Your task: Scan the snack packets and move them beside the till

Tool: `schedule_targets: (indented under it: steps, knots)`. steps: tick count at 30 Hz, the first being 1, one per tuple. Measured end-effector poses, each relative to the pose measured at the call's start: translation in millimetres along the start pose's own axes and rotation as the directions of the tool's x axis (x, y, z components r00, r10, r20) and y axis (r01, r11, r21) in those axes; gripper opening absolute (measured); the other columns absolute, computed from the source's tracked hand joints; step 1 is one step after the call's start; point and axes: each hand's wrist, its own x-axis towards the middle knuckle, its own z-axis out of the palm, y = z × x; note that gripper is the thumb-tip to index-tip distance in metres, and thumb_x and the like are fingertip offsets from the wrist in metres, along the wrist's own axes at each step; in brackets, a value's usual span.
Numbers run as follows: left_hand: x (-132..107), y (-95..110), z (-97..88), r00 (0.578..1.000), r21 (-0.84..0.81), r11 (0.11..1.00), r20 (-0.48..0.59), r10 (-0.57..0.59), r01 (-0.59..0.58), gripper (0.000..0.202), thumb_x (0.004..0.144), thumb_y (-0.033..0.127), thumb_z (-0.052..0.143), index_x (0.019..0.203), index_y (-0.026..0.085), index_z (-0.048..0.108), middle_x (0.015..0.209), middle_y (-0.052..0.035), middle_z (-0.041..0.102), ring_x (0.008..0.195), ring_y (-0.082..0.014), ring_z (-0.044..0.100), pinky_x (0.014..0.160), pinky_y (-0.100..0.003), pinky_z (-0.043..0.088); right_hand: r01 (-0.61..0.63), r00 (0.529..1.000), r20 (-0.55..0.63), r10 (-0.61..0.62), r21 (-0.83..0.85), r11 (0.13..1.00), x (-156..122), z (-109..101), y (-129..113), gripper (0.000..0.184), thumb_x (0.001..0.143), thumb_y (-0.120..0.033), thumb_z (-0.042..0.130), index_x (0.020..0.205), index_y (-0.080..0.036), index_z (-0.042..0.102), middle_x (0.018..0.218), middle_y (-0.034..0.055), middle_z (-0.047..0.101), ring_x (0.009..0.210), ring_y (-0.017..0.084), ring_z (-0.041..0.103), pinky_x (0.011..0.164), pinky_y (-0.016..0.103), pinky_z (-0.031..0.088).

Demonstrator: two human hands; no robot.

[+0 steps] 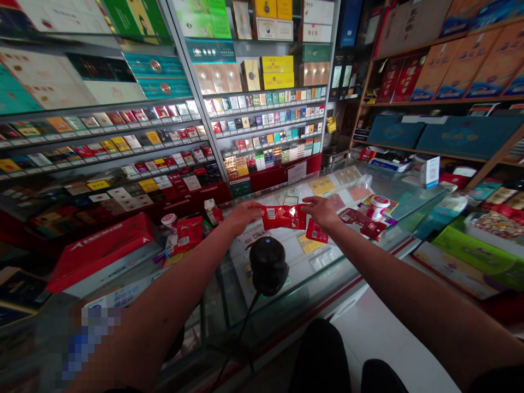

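2 bare hands meet over a glass counter (303, 273) in a shop. The left hand (243, 214) pinches the 9 o'clock end of a red packet (284, 216) and the right hand (323, 210) pinches its 3 o'clock end, holding it level. A smaller red packet (316, 231) sits at its 5 o'clock, and a black domed device (268, 266) at its 6 o'clock

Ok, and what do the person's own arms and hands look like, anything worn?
The left hand and right hand are bare: no gloves, no visible ring or watch. The left forearm and right forearm are uncovered; a dark edge by the right elbow may be a sleeve. A blue-and-white pixelated patch hides part of the left arm near the elbow.
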Motion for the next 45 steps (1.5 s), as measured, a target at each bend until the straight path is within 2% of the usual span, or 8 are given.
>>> schedule_targets:
  steps: [5,11,15,19,22,30,37,45]
  knots:
    - [3,-8,2.3,0.997,0.077,0.996,0.065,0.049,-0.054,0.044,0.060,0.027,0.092,0.097,0.015,0.073,0.091,-0.0069,0.075,0.084,-0.0181,0.069,0.077,-0.031,0.052,-0.055,0.998,0.002,0.055,0.056,0.997,-5,-10,5,0.038,0.080,-0.015,0.074,0.118,-0.010,0.072,0.094,0.0104,0.081,0.064,0.017,0.070,0.054,0.024,0.051]
    - [3,-15,7.5,0.984,0.076,0.995,0.165,0.059,-0.072,0.049,0.064,0.022,0.089,0.107,0.013,0.070,0.095,-0.0094,0.075,0.080,-0.0175,0.066,0.075,-0.031,0.050,0.024,1.000,-0.015,-0.025,-0.039,0.999,-21,-24,7,0.038,0.076,-0.014,0.077,0.114,-0.009,0.074,0.094,0.0110,0.081,0.074,0.018,0.074,0.065,0.025,0.056]
    - [7,-20,6.9,0.975,0.108,0.992,0.217,0.043,-0.068,0.053,0.065,0.023,0.088,0.114,0.013,0.069,0.096,-0.0102,0.075,0.082,-0.0202,0.068,0.077,-0.034,0.052,0.027,1.000,-0.005,-0.027,0.026,0.999,-28,-27,13,0.037,0.074,-0.016,0.076,0.111,-0.012,0.073,0.093,0.0097,0.081,0.076,0.019,0.075,0.068,0.026,0.057]
    - [10,-28,3.5,0.963,0.159,0.980,0.261,0.074,-0.118,0.056,0.064,0.024,0.089,0.116,0.013,0.070,0.097,-0.0104,0.074,0.087,-0.0213,0.069,0.079,-0.032,0.052,0.030,1.000,-0.001,-0.030,0.056,0.998,-29,-28,26,0.038,0.070,-0.025,0.081,0.106,-0.015,0.073,0.088,0.0071,0.080,0.077,0.020,0.074,0.065,0.027,0.057]
    - [10,-30,2.8,0.954,0.180,0.977,0.296,0.055,-0.112,0.059,0.064,0.027,0.091,0.117,0.014,0.070,0.100,-0.0108,0.074,0.089,-0.0215,0.070,0.080,-0.033,0.053,0.026,1.000,-0.007,-0.026,0.060,0.998,-30,-29,33,0.040,0.067,-0.028,0.081,0.104,-0.016,0.073,0.082,0.0054,0.079,0.071,0.020,0.072,0.062,0.027,0.055]
    - [11,-29,6.2,0.959,0.172,0.983,0.284,0.014,-0.065,0.060,0.064,0.028,0.091,0.118,0.014,0.069,0.102,-0.0119,0.074,0.087,-0.0220,0.071,0.083,-0.036,0.054,0.060,0.998,-0.006,-0.059,0.036,0.998,-34,-32,36,0.042,0.066,-0.030,0.081,0.104,-0.015,0.072,0.080,0.0034,0.077,0.069,0.018,0.070,0.062,0.026,0.053]
    - [8,-20,8.8,0.953,0.096,0.989,0.292,0.080,-0.113,0.051,0.064,0.025,0.089,0.110,0.014,0.072,0.100,-0.0117,0.076,0.093,-0.0224,0.070,0.083,-0.034,0.052,-0.032,0.999,0.009,0.031,0.173,0.984,-34,-30,27,0.045,0.068,-0.031,0.083,0.109,-0.017,0.071,0.085,0.0075,0.080,0.065,0.021,0.072,0.057,0.029,0.055]
    - [3,-3,19.7,0.966,0.101,0.993,0.257,0.035,-0.063,0.047,0.064,0.022,0.085,0.109,0.014,0.074,0.093,-0.0078,0.075,0.077,-0.0163,0.064,0.071,-0.030,0.044,0.026,0.999,-0.049,-0.020,0.114,0.993,-29,-34,17,0.039,0.072,-0.022,0.082,0.109,-0.015,0.071,0.083,0.0060,0.078,0.066,0.017,0.071,0.059,0.026,0.055]
